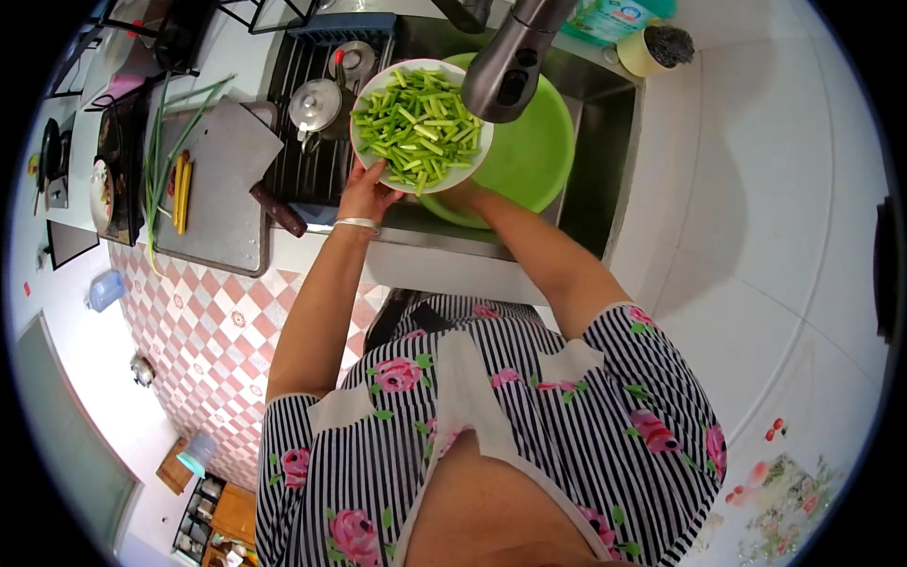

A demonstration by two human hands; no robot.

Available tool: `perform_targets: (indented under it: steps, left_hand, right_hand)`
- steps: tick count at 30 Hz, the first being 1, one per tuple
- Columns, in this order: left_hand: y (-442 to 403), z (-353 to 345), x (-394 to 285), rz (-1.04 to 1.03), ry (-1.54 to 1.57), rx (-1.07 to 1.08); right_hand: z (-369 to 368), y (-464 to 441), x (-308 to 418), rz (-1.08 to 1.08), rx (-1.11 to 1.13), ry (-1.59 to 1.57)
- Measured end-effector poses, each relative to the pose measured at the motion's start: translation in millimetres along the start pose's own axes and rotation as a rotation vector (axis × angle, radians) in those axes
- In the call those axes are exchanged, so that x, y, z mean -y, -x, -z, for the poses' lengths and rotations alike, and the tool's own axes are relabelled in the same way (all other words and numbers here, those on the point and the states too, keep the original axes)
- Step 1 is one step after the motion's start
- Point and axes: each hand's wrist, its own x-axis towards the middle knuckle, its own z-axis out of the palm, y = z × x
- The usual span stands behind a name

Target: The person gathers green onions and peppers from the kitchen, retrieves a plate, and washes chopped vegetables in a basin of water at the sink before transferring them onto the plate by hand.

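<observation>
A white plate point(481, 156) heaped with cut green stalks point(420, 128) is over the sink, partly above a green basin point(539, 151). My left hand point(369, 194) grips the plate's near left edge, with its thumb on the rim. At the plate's lower right edge is my right hand point(463, 197), mostly hidden by the plate, so its fingers do not show. The dark faucet point(510, 71) hangs close over the plate's right side.
Left of the sink, a cutting board point(213, 227) holds a cleaver point(236, 142), yellow strips point(182, 194) and long green onions point(156, 180). A glass teapot point(316, 106) stands on the drying rack point(307, 170). A cup with a scrubber point(642, 54) is behind the sink.
</observation>
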Motion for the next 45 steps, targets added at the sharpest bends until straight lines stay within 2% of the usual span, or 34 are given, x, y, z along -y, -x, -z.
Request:
perform_targets:
  steps: [1,4,5,7,9,12,15,18,21,24,27,29,31,34,37,38,40,45]
  left_hand:
    - [0.5,-3.3,-0.1,0.003,0.002,-0.015]
    - [2.2,-7.5,-1.3,0.009,-0.008,-0.007]
    - [2.1,-8.1,-1.1,0.011,-0.015,0.005]
    - [0.7,-8.4,0.8,0.008,-0.025,-0.001]
    - [-0.4,-8.4,0.8,0.006,-0.036,0.006]
    - [-1.1,-8.9,2.3,0.021,-0.059,0.005]
    - [-5.5,-11.1,6.9,0.041,-0.085,-0.018]
    - [-6.2,-10.9,8.5,0.049,-0.101,0.019]
    - [-1.1,-13.1,8.8,0.071,-0.083,0.025]
    - [4.8,-16.5,6.4,0.069,-0.038,-0.006]
    - [9.5,-16.5,4.2,0.064,-0.028,-0.054]
    - [13.9,-11.7,1.5,0.044,-0.007,-0.009]
    - [25.4,-20.5,-4.0,0.035,0.011,-0.049]
    - [34.2,-16.7,-7.6,0.049,0.003,-0.067]
    - [38.7,-8.2,-6.6,0.008,-0.011,-0.036]
    - [40.7,-6.5,-7.3,0.002,-0.028,-0.044]
    - [41.8,-2.2,-8.0,0.005,-0.030,-0.066]
    - [39.6,-2.3,-3.9,0.024,0.069,-0.086]
  right_hand:
    - [-18.1,2.8,-44.0,-0.033,0.011,-0.034]
    - [49.5,19.2,-28.1,-0.329,0.094,-0.042]
    - [88.2,23.8,5.8,-0.502,0.108,-0.081]
    - [140.6,35.9,46.3,-0.620,-0.035,-0.231]
    - [175.8,43.9,69.3,-0.516,-0.155,-0.174]
    - [227.8,34.5,159.0,-0.396,-0.172,-0.093]
    - [226.8,15.1,196.9,-0.104,-0.192,0.045]
    - [206.6,-8.6,205.3,-0.152,0.033,0.268]
    - [195.2,-5.9,204.6,0.034,-0.087,0.363]
    - [221.0,2.2,209.3,-0.178,-0.004,0.100]
    - [236.2,2.7,135.6,-0.189,-0.277,-0.497]
    - [238.5,0.1,66.0,-0.487,-0.305,-0.509]
    - [220.6,-3.4,-1.9,-0.893,-0.129,-0.271]
    - [175.0,-17.7,-74.9,-0.972,-0.149,0.129]
    - [140.4,-49.4,-61.8,-0.800,-0.138,0.445]
    - [131.9,-56.3,-46.6,-0.771,-0.135,0.364]
    - [135.2,-58.1,33.2,-0.710,-0.125,0.206]
    - [38.1,-11.6,17.4,-0.252,-0.041,0.039]
